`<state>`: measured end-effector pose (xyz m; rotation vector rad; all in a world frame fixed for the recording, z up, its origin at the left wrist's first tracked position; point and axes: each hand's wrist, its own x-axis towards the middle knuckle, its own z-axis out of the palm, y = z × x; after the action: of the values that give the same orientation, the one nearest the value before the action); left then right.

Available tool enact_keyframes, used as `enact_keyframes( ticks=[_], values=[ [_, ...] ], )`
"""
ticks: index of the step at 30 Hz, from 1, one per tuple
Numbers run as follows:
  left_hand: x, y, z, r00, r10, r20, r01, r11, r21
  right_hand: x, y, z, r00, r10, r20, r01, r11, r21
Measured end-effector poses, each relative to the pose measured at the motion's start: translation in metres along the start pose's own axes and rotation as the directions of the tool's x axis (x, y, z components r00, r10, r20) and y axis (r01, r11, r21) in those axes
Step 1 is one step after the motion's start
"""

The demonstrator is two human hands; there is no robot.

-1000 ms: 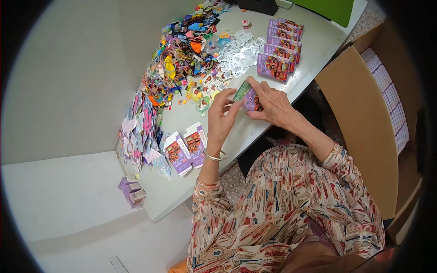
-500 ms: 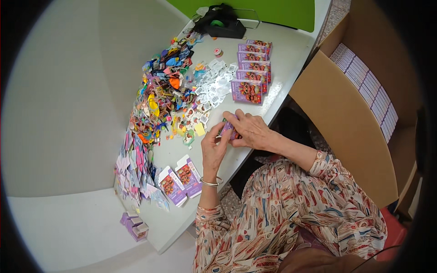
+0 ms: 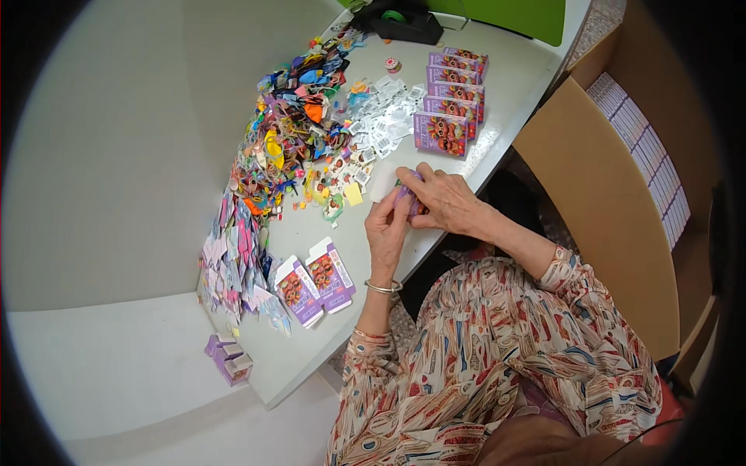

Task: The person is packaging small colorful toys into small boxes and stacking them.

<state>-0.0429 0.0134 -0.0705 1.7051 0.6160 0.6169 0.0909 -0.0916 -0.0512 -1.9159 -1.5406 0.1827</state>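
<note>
Both hands hold one small purple carton (image 3: 413,192) over the near edge of the table. My left hand (image 3: 386,237) grips its near side, thumb and fingers bent against it. Across its right side lies my right hand (image 3: 451,206), fingertips at the top. A white flap (image 3: 382,180) sticks out beside the fingers; much of the carton is hidden. Beyond the hands stands a row of several closed purple cartons (image 3: 443,133). Two unfolded purple cartons, one here (image 3: 298,292) and one here (image 3: 330,276), lie left of my left wrist.
A heap of colourful trinkets (image 3: 291,124) runs along the wall, above shiny packets (image 3: 235,260). White label slips (image 3: 386,113) and a yellow slip (image 3: 353,193) lie nearby. A tape dispenser (image 3: 408,27) sits at the back. A large cardboard box (image 3: 598,210) with packed rows stands right.
The whole view has shifted, so the table and hands appear farther right and higher. A white flap now shows beside the fingers. Both hands keep hold of the carton.
</note>
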Motion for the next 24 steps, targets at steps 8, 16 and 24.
enact_keyframes(
  ticks=[8, 16, 24],
  values=[
    [-0.009, 0.028, 0.009, 0.989, 0.149, 0.022, -0.149, 0.953, 0.263, 0.0, 0.005, -0.006, 0.998, -0.008, 0.066, 0.004, 0.999, 0.053],
    [-0.014, 0.031, 0.008, 0.904, 0.409, 0.123, -0.417, 0.78, 0.467, 0.0, 0.006, -0.001, 1.0, 0.005, -0.014, -0.005, 1.0, 0.003],
    [-0.003, 0.038, 0.005, 0.997, -0.014, -0.077, 0.01, 0.998, -0.055, 0.0, 0.0, -0.001, 0.998, 0.059, 0.001, -0.059, 0.998, -0.005]
  ],
)
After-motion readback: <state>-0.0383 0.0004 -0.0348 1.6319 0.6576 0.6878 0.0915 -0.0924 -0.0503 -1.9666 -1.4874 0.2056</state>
